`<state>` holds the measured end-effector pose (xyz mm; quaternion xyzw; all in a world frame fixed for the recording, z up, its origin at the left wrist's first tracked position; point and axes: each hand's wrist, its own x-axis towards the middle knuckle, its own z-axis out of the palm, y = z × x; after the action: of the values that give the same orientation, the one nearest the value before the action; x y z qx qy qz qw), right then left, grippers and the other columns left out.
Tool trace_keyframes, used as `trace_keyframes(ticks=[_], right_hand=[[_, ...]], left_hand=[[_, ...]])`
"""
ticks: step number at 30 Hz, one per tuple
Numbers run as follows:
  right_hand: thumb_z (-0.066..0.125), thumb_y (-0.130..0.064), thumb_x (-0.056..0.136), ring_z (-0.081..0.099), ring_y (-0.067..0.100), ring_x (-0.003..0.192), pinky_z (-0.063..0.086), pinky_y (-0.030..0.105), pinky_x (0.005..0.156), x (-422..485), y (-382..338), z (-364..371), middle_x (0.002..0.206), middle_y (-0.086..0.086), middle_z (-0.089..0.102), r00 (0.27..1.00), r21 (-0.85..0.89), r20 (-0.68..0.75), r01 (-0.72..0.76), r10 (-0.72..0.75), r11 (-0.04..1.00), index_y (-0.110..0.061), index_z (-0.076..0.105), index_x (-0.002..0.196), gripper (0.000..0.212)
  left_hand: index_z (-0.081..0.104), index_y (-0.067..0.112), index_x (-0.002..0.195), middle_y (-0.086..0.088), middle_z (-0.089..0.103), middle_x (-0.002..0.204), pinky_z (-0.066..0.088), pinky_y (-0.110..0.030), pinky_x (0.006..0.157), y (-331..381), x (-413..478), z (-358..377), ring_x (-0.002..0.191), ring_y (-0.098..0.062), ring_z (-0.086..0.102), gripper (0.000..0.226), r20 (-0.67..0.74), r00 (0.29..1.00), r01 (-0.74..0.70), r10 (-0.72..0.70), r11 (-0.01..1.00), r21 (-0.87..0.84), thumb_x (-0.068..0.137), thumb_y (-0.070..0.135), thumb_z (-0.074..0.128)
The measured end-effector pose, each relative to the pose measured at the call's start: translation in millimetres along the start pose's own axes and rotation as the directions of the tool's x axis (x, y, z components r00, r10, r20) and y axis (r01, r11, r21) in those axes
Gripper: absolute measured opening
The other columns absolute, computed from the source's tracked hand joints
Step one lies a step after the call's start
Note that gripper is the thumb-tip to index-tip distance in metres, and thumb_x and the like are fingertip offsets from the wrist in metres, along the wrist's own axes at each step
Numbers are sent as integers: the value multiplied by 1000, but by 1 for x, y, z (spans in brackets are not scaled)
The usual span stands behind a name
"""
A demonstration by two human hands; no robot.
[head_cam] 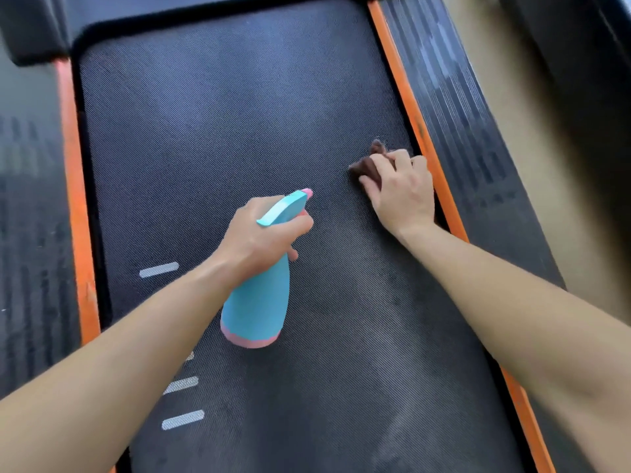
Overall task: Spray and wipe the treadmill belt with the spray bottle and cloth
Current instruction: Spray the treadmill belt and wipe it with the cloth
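Treadmill belt [222,131], dark and finely textured, fills the middle of the view and runs from the near edge up to a black cover [34,29] at the far end. An orange strip [403,97] borders its right edge and another orange strip [73,165] borders its left edge. Outside each strip lies a black ribbed side rail, one on the right [461,131] and one on the left [30,199].

The left hand [259,237] grips the spray bottle [259,295] round its neck, fingers curled under the sprayer head. The bottle is light blue with a pink base [251,341] and a pink nozzle [307,192]. It is held above the middle of the belt, tilted, with the nozzle aimed toward the far right. Whether a finger is on the trigger cannot be told.

The right hand [399,192] holds the cloth [367,163], a small bunched brown piece, down on the belt close to the right edge, just beside the orange strip. Its fingers are bent over the cloth, the thumb reaches out to the left, and part of the cloth shows beyond the fingertips.

The two hands are apart, the left nearer the belt's middle and the right farther and against the right edge. Short white marks [158,269] lie on the belt toward its left edge, partly hidden by the left forearm.
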<state>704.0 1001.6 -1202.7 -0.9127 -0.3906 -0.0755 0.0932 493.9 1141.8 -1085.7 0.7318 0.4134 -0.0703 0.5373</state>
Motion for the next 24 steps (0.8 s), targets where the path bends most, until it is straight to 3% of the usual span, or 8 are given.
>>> trace_keyframes(ticks=[4, 7, 11, 17, 21, 24], right_hand=[[55, -51, 97, 52, 35, 90, 49, 49, 76, -65, 4, -9, 116, 7, 62, 987, 51, 4, 162, -163, 985, -21, 66, 121, 40], [58, -50, 97, 53, 35, 90, 49, 47, 74, -79, 1, -8, 116, 6, 63, 991, 30, -21, 136, -136, 990, -21, 67, 119, 38], [59, -50, 97, 54, 35, 90, 48, 46, 72, -77, 0, -6, 116, 5, 64, 986, 36, -73, 149, -147, 988, -21, 68, 118, 37], [60, -50, 97, 55, 34, 92, 47, 43, 72, -78, -1, -6, 118, 5, 65, 986, 14, -99, 139, -137, 990, -20, 68, 119, 38], [58, -51, 98, 55, 34, 91, 48, 43, 73, -78, 0, -6, 119, 5, 65, 985, 13, -102, 142, -140, 990, -20, 68, 120, 39], [58, -51, 98, 56, 35, 91, 48, 44, 73, -78, 0, -5, 120, 6, 65, 985, 15, -100, 141, -139, 990, -21, 67, 121, 39]], left_hand=[[74, 17, 91, 12, 72, 96, 56, -27, 70, 12, 5, -5, 57, -16, 76, 27, -103, 993, -68, 63, 996, -49, 77, 39, 70], [70, 23, 85, 9, 69, 73, 52, -18, 61, 20, 6, -3, 59, -14, 76, 9, -208, 963, -172, 171, 985, 14, 86, 32, 72], [67, 28, 86, 5, 74, 88, 62, -46, 78, 15, 7, 7, 73, -25, 76, 12, -256, 932, -259, 258, 965, 30, 81, 39, 65], [73, 21, 106, 5, 75, 98, 59, -38, 86, 3, -4, 9, 74, -10, 72, 31, -174, 920, -346, 351, 936, 56, 79, 37, 71], [65, 35, 115, 20, 74, 113, 59, -57, 89, -9, -7, -7, 92, -24, 77, 40, -89, 918, -387, 386, 922, 14, 75, 37, 62], [52, 32, 118, 20, 74, 118, 56, -55, 96, -9, -5, -8, 96, -22, 77, 47, -49, 931, -360, 361, 933, 24, 73, 42, 61]])
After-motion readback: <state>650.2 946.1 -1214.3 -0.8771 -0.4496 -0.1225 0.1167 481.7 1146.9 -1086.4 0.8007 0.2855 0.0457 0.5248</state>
